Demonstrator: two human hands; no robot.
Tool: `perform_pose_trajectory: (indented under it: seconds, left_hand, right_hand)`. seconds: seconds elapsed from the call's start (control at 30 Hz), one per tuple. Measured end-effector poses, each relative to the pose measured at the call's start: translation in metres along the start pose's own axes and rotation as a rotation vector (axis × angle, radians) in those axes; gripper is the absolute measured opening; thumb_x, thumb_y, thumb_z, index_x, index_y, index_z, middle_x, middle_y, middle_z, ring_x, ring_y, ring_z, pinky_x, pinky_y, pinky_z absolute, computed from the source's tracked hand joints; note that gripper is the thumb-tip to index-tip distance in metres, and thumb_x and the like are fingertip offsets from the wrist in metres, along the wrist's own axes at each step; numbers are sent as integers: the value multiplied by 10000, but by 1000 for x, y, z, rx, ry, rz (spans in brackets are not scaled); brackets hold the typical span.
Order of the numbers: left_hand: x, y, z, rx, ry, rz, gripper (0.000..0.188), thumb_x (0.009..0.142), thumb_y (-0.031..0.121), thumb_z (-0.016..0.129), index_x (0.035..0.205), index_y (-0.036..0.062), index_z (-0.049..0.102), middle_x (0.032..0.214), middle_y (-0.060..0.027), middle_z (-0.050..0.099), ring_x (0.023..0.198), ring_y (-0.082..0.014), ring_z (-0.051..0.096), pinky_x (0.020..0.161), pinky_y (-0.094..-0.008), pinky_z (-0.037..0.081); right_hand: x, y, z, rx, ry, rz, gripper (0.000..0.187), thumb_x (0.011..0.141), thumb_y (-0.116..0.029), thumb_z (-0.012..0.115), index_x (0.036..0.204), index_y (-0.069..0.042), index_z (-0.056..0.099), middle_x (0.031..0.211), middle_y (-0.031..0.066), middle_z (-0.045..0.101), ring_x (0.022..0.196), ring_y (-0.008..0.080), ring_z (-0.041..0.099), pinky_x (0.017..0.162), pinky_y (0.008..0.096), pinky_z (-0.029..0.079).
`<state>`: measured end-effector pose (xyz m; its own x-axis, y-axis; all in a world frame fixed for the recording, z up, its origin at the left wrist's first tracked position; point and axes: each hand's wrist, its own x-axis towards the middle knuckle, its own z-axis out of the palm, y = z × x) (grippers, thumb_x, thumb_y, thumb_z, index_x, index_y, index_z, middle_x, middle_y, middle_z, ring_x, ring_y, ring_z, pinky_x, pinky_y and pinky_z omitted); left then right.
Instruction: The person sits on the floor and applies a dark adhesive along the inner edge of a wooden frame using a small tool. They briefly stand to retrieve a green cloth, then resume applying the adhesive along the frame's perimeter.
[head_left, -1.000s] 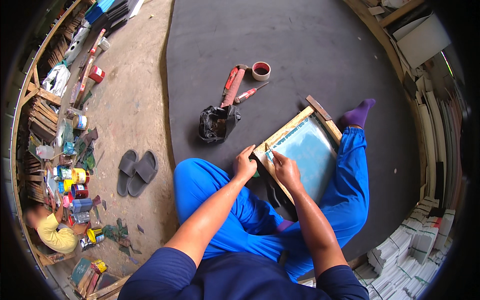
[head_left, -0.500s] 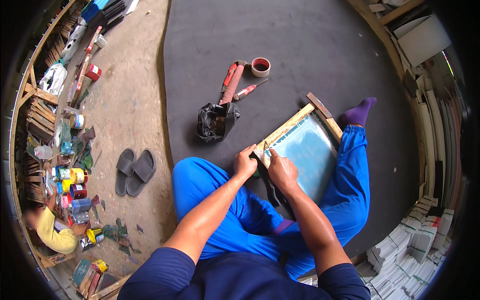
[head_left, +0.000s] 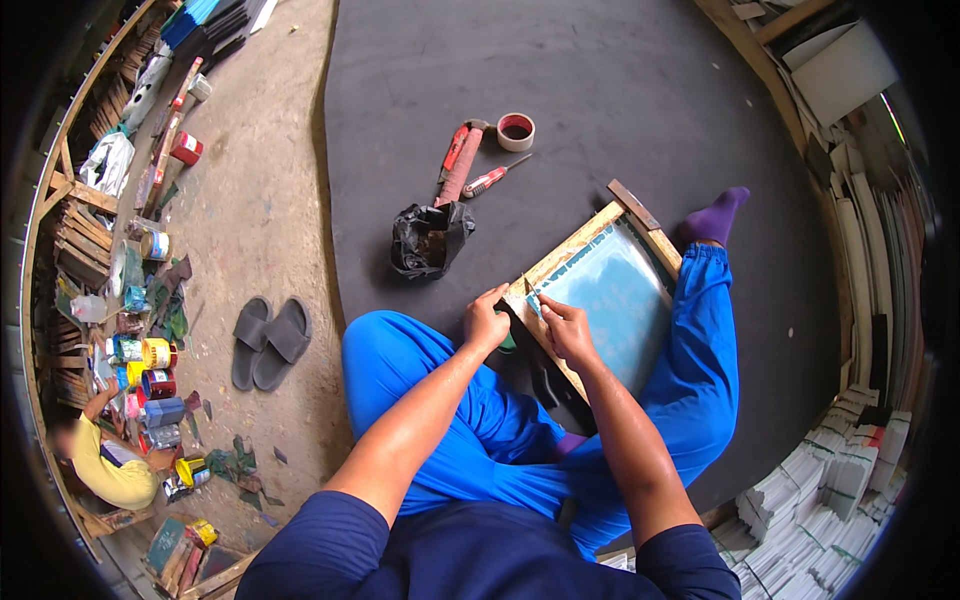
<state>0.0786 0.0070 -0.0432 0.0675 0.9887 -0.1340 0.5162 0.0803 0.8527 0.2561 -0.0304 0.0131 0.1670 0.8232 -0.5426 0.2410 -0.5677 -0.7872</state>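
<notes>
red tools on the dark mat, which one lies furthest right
The screwdriver, its thin shaft pointing up and right below the tape roll. The hammer lies left of it, and another red tool lies left of the hammer's handle.

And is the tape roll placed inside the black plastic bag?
No, the tape roll lies on the dark mat, clearly apart from the black plastic bag.

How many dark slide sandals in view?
2. Both lie on the bare floor, left of the dark mat: the left sandal and, beside it, the right sandal. Others could be hidden in the clutter at far left.
</notes>
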Motion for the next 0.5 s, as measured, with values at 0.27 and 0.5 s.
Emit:
perform_pose_trajectory:
  seconds: [0.27,0.5]
  left_hand:
    - [-3,-1,2,30,-11,12,592,710,-4,526,1277,75,677,1278,-161,668,1192,-334,631,1035,-389,493]
    - [0,0,1,14,-23,-8,591,716,0,520,1273,105,687,1278,-135,673,1178,-325,640,1023,-388,502]
  right_hand:
    - [30,49,4,-102,46,-420,442,979,-224,630,1373,-23,598,852,121,761,731,251,713,643,440,528]
    - [44,66,10,-165,155,-595,374,1035,-271,570,1388,-162,626,668,14,559,441,74,400,405,266,325]
